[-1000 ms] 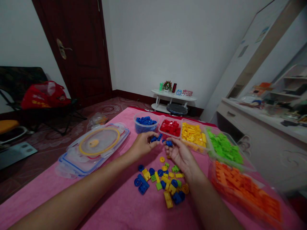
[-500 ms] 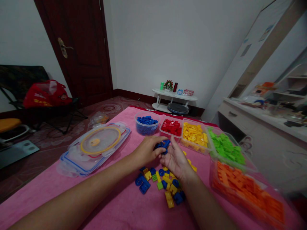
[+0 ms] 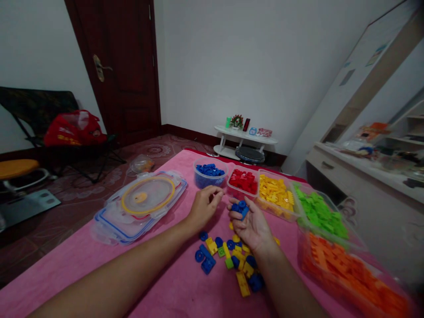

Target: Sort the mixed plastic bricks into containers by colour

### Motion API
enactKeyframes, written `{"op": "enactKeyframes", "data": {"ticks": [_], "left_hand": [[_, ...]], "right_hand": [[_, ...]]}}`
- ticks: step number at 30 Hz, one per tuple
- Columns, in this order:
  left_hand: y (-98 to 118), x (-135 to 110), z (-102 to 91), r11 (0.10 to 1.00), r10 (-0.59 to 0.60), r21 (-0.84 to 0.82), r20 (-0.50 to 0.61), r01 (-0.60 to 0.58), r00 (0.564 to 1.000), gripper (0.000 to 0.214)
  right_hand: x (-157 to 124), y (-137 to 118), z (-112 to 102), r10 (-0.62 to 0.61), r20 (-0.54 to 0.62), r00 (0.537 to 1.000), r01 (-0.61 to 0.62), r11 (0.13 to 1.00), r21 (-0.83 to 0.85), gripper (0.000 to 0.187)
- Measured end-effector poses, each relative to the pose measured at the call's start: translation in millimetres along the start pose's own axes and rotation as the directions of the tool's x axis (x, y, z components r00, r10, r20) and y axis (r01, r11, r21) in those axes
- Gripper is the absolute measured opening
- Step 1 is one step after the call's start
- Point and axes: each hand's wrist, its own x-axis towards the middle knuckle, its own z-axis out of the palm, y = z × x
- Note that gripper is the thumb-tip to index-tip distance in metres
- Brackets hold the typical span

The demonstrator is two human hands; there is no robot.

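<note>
My right hand [image 3: 250, 223] lies palm up over a pile of loose bricks [image 3: 232, 258] on the pink cloth [image 3: 172, 287]. It cups a few blue bricks [image 3: 240, 207] between thumb and fingers. My left hand [image 3: 203, 207] hovers just left of it, fingers curled with the tips pinched together and nothing visible in them. Behind the hands stands a round tub of blue bricks [image 3: 210, 173]. Beside it sit clear tubs of red bricks [image 3: 243, 181], yellow bricks [image 3: 274, 194], green bricks [image 3: 319, 212] and orange bricks [image 3: 351, 269].
A stack of clear container lids [image 3: 142, 203] lies on the cloth at the left. Beyond the table are a dark door [image 3: 122, 66], a folding chair with a red bag [image 3: 71, 128], a low white shelf [image 3: 245, 141] and a white desk [image 3: 364, 176] at right.
The blue bricks that both hands held together now rest in my right hand alone. My left hand has drawn back to the left. The view shifted slightly.
</note>
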Motion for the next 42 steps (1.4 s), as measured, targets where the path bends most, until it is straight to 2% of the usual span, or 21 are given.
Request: {"op": "enactKeyframes", "data": {"ticks": [4,8,10,12,15,16,18,21,23,25,26,28,29,32,34,38,42], "left_hand": [[-33,-3,13.2,0.996,-0.081,0.043,0.149,0.075,0.985,0.025],[-44,-4,18.1,0.990,-0.116,0.102,0.188,0.098,0.975,0.028],[-45,-4,17.0,0.990,-0.119,0.103,0.198,0.100,0.973,0.027],[-48,-5,15.2,0.993,-0.110,0.070,0.212,0.097,0.971,0.025],[-51,-5,13.5,0.995,-0.095,0.014,0.210,0.094,0.973,0.024],[-52,-5,13.2,0.996,-0.091,0.006,0.210,0.092,0.973,0.024],[-52,-4,12.7,0.997,-0.081,0.008,0.222,0.081,0.972,0.023],[-50,-4,11.5,0.997,-0.069,0.035,0.244,0.062,0.967,0.024],[-49,-4,11.1,0.997,-0.066,0.051,0.253,0.055,0.965,0.025],[-48,-4,11.5,0.996,-0.071,0.061,0.259,0.057,0.963,0.026],[-48,-4,12.0,0.996,-0.078,0.067,0.260,0.062,0.963,0.026],[-49,-3,13.2,0.994,-0.094,0.081,0.259,0.076,0.961,0.026],[-50,-3,13.8,0.993,-0.101,0.089,0.259,0.080,0.961,0.026],[-52,-3,15.7,0.992,-0.111,0.088,0.258,0.091,0.960,0.026],[-55,-3,17.2,0.993,-0.114,0.052,0.256,0.104,0.960,0.025],[-58,-1,18.8,0.973,-0.168,-0.125,0.201,0.196,0.965,0.025],[-56,3,14.7,0.886,-0.295,-0.343,0.104,0.313,0.950,0.027]], "right_hand": [[18,-23,13,-0.105,-0.030,0.994,0.101,0.988,-0.115,0.037],[64,-56,59,-0.228,-0.010,0.974,0.210,0.912,-0.353,0.041],[90,-71,85,-0.282,-0.011,0.959,0.243,0.845,-0.477,0.047],[110,-79,105,-0.287,-0.028,0.957,0.208,0.756,-0.621,0.056],[120,-78,114,-0.357,-0.069,0.931,0.149,0.547,-0.824,0.066],[117,-74,111,-0.412,-0.052,0.910,0.160,0.463,-0.872,0.067],[100,-62,97,-0.510,0.065,0.858,0.239,0.284,-0.929,0.062],[50,-37,63,-0.523,0.308,0.795,0.381,0.036,-0.924,0.047],[5,-18,35,-0.477,0.349,0.807,0.359,-0.073,-0.930,0.043],[-41,1,4,-0.436,0.314,0.843,0.267,-0.168,-0.949,0.047],[-62,9,-13,-0.407,0.309,0.860,0.219,-0.253,-0.942,0.052],[-98,24,-45,-0.383,0.350,0.855,0.165,-0.439,-0.883,0.069],[-112,31,-59,-0.368,0.359,0.858,0.141,-0.503,-0.853,0.079],[-132,46,-86,-0.330,0.343,0.880,0.102,-0.574,-0.813,0.096],[-129,53,-88,-0.317,0.314,0.895,0.084,-0.571,-0.817,0.092],[-92,58,-66,-0.317,0.301,0.899,0.089,-0.540,-0.837,0.071],[-38,50,-45,-0.359,0.282,0.890,0.061,-0.520,-0.852,0.063]]}}
